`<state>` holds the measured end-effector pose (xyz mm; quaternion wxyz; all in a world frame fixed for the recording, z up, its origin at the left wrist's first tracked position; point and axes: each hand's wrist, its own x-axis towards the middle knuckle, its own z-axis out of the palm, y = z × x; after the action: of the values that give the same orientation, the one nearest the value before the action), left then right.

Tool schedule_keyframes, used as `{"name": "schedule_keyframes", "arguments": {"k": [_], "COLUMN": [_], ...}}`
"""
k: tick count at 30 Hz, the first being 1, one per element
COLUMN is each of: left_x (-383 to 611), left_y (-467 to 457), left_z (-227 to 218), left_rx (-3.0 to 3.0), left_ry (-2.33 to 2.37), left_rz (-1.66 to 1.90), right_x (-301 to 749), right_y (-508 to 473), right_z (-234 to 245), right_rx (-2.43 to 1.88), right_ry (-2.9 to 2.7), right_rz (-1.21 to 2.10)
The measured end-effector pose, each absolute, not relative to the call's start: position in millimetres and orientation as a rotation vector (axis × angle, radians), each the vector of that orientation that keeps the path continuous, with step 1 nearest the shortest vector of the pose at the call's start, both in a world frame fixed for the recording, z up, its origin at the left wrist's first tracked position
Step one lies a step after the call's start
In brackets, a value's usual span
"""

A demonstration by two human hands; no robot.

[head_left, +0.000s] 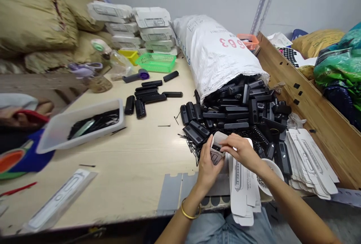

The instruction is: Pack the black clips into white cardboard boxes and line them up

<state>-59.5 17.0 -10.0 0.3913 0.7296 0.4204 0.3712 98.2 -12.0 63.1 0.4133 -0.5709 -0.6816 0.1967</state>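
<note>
My left hand (208, 167) is wrapped round a small white printed carton (216, 156) whose top end stands open, with something black inside. At that opening, the fingers of my right hand (239, 148) are closed together; what they pinch is hidden. Just beyond both hands lies a heap of black plastic cases (237, 115), with thin black sticks (193, 148) at its near edge. Flat white cartons (243, 187) lie below my right hand and stick out over the table edge. A white bowl (275, 167) of small metal parts stands partly behind my right forearm.
A white sack (220, 52) spills the black cases. More flat cartons (310, 161) lie at right, by a wooden side board (316, 97). A plastic bin (81, 123), a green tray (156, 62) and stacked packs (153, 22) stand leftward. Another person's hand (17, 118) is at far left.
</note>
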Motion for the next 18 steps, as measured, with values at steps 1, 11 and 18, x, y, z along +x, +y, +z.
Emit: {"name": "schedule_keyframes", "arguments": {"k": [1,11,18], "left_x": [-60,-53,-49], "left_y": [17,11,5], "left_z": [-11,-21,-18], "left_rx": [1.850,1.722,1.545], "left_ry": [1.068,0.925,0.987], "left_rz": [0.968,0.941,0.948], "right_x": [95,45,40], "right_y": [-12,-10,-24], "right_z": [58,3,5], "right_rx": [-1.434,-1.410,-1.458], "right_ry": [-1.687,-1.103,-1.201], "right_rz": [0.495,0.534,0.431]}}
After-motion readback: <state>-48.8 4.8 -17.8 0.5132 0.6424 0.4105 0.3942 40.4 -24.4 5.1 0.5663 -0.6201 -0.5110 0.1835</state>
